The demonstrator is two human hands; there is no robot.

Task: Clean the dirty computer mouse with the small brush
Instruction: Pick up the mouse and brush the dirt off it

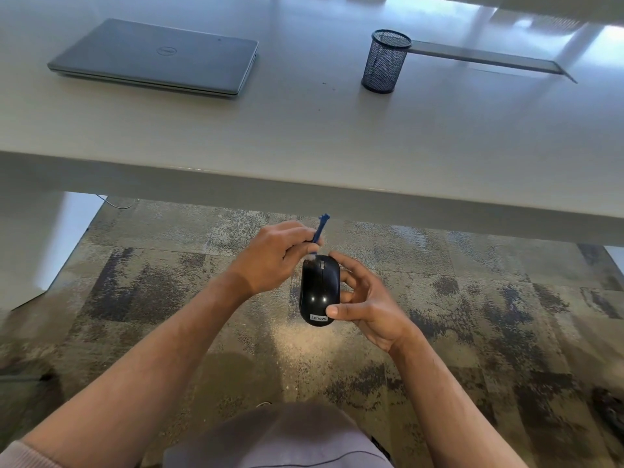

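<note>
A glossy black computer mouse (319, 292) with a Lenovo label is held in the air below the desk edge, over the carpet. My right hand (366, 298) grips it from the right side, thumb on the label end. My left hand (270, 258) is closed around a small blue brush (320, 229). The brush handle sticks up and away, and its pale bristle end touches the front left of the mouse, beside the scroll wheel.
A white desk (337, 146) spans the view above my hands. On it lie a closed grey laptop (155, 57) at the left and a dark mesh pen cup (385, 60) at the right. Patterned carpet (489, 315) lies below.
</note>
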